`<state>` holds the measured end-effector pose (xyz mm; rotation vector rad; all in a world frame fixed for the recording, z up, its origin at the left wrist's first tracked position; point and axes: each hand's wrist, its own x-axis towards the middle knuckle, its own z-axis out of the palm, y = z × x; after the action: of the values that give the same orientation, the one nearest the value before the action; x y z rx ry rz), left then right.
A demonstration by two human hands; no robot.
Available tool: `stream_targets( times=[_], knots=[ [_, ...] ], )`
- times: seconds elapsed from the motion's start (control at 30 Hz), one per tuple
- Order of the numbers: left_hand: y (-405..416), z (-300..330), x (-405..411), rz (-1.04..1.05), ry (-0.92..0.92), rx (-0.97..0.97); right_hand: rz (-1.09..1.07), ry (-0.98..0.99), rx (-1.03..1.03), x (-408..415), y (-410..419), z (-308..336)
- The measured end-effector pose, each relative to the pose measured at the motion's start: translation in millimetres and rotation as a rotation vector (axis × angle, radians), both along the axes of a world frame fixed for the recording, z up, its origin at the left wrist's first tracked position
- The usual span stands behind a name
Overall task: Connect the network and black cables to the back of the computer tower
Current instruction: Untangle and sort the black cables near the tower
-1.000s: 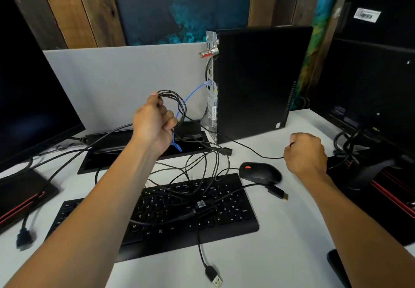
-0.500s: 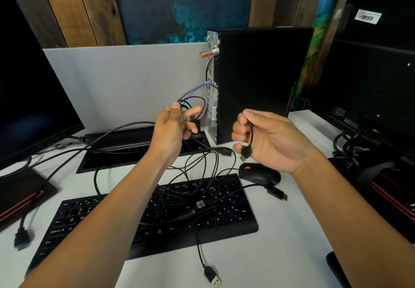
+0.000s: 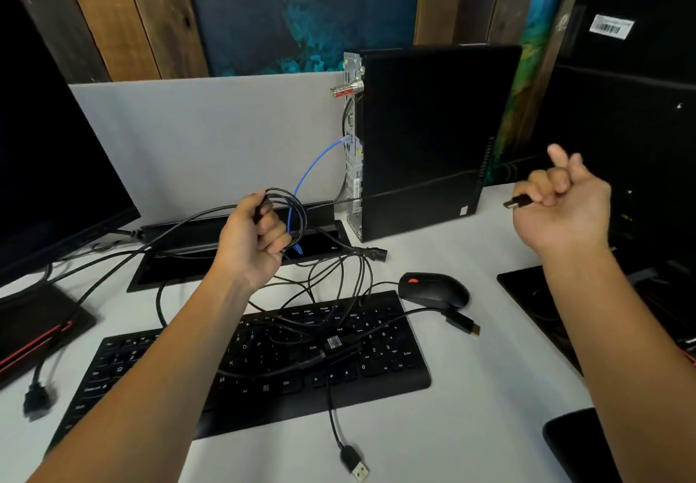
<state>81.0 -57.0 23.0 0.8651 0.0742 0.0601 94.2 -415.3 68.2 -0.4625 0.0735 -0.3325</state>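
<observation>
A white desk (image 3: 470,426) carries everything here, backed by a grey divider panel (image 3: 211,136) along its far edge. A dark monitor (image 3: 49,151) stands at the desk's left edge, and another dark screen (image 3: 621,136) at the right edge. A black computer tower (image 3: 429,136) stands upright at the far edge, right of centre, its metal back panel facing left. A blue network cable (image 3: 312,166) is plugged into that back panel and curves down to the left.

A black keyboard (image 3: 271,362) lies near the front edge, with loose black cables (image 3: 339,283) tangled across it. A black mouse (image 3: 433,290) sits just beyond the keyboard's right end.

The left hand (image 3: 256,237) is raised over the middle of the desk, fingers curled tightly round a bundle of looped black cables together with a stretch of the blue one. The right hand (image 3: 561,200) is lifted near the right edge, pinching a black plug (image 3: 518,202) between thumb and curled fingers, index finger raised. A thin black cable (image 3: 414,188) runs taut from the left hand across the tower's side towards the right hand.

A loose USB plug (image 3: 356,465) lies at the front edge.
</observation>
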Motion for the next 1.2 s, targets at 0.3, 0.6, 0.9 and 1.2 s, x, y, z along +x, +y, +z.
stream_targets(
  times=[0.3,0.6,0.9,1.2],
  knots=[
    [-6,-3,-4,0.023,-0.048,0.451,-0.171,0.188,-0.157,16,-4,-31],
    [10,-4,-9,-0.063,0.095,0.286,-0.201,0.202,-0.163,18,-13,-35],
    [-6,-7,-4,-0.139,-0.018,0.529,0.002,-0.013,-0.217,2,27,-11],
    [-55,-2,-10,-0.217,-0.1,0.398,0.179,-0.331,-1.027,-36,115,-6]
  ],
)
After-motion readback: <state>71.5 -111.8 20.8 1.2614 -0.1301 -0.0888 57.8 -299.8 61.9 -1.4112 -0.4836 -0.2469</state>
